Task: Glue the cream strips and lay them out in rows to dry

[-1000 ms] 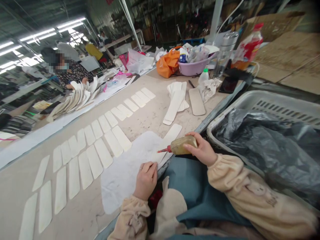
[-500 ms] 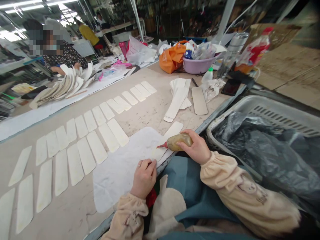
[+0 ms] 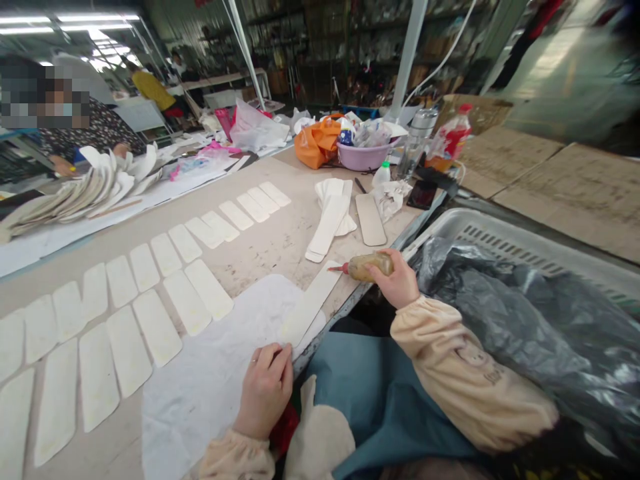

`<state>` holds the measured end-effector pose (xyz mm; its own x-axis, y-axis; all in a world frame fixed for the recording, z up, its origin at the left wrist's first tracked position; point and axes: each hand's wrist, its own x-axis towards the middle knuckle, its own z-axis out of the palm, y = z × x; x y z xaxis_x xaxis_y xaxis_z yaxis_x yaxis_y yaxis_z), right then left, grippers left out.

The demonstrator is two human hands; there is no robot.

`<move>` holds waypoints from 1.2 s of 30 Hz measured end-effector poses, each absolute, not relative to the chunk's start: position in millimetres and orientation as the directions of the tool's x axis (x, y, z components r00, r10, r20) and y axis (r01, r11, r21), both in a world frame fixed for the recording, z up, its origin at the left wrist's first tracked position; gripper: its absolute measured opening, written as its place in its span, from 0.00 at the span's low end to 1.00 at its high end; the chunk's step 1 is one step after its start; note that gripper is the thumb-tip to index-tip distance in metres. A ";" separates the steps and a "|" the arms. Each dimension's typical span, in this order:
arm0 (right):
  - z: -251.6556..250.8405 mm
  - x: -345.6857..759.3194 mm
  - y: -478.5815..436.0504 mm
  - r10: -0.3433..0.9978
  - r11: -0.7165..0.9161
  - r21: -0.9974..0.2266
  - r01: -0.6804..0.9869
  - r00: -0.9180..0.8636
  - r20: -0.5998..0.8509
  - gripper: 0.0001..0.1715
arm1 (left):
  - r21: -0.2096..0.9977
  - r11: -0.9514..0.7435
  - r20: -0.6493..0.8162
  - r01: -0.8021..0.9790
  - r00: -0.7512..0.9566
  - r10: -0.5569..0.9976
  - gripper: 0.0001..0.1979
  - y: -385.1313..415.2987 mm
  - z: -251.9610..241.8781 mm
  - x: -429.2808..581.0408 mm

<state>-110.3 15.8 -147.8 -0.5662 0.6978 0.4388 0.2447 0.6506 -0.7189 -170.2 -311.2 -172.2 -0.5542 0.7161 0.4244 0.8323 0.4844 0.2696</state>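
My right hand [image 3: 400,283] grips a squeeze bottle [image 3: 367,265] of yellowish glue, its red nozzle pointing left over the far end of a long cream strip [image 3: 311,302]. That strip lies on a white cloth sheet [image 3: 215,373] at the table's front edge. My left hand [image 3: 267,387] rests curled on the cloth, fingertips pressing the strip's near end. Both wrists wear cream sleeve covers.
Rows of cream strips [image 3: 150,280] cover the table [image 3: 280,240] to the left. A small pile of strips [image 3: 333,213] lies beyond. A purple basin [image 3: 363,155], orange bag [image 3: 315,140] and bottles stand at the back. A grey crate [image 3: 500,233] with black plastic sits right. Another person [image 3: 75,127] works far left.
The view has swung right and lifted. My right hand moved the glue bottle along the strip toward its far end, while my left hand kept holding the near end.
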 end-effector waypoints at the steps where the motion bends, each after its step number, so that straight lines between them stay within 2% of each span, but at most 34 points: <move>1: -149.5 -110.6 17.1 0.709 0.640 -0.727 0.250 -0.556 0.434 0.25 | 0.270 0.484 0.423 0.832 -0.554 0.717 0.11 -311.1 -171.9 -170.1; 7: -145.9 -106.4 14.8 0.718 0.642 -0.730 0.235 -0.519 0.464 0.25 | 0.284 0.485 0.424 0.827 -0.562 0.711 0.11 -309.4 -169.9 -169.1; 10: -136.0 -99.2 2.8 0.707 0.588 -0.782 0.207 -0.601 0.373 0.27 | 0.296 0.500 0.414 0.814 -0.581 0.701 0.10 -309.1 -169.9 -168.0; 13: -127.3 -93.3 -16.7 0.623 0.529 -0.835 0.151 -0.738 0.261 0.27 | 0.305 0.512 0.399 0.803 -0.596 0.697 0.11 -309.3 -169.8 -166.9; 17: -121.2 -94.7 -45.4 0.475 0.487 -0.870 0.073 -0.858 0.194 0.25 | 0.316 0.522 0.376 0.792 -0.610 0.698 0.11 -309.6 -169.9 -166.3; 24: -121.1 -106.1 -67.4 0.380 0.532 -0.847 0.019 -0.899 0.218 0.22 | 0.314 0.514 0.374 0.799 -0.601 0.706 0.11 -309.8 -170.3 -167.2; 32: -118.6 -91.7 -57.8 0.365 0.568 -0.821 0.053 -0.911 0.193 0.22 | 0.314 0.499 0.402 0.808 -0.589 0.701 0.10 -308.4 -169.0 -167.6; 36: -116.7 -90.4 -45.9 0.440 0.582 -0.809 0.082 -0.869 0.228 0.21 | 0.301 0.497 0.415 0.814 -0.581 0.700 0.10 -309.6 -171.1 -168.9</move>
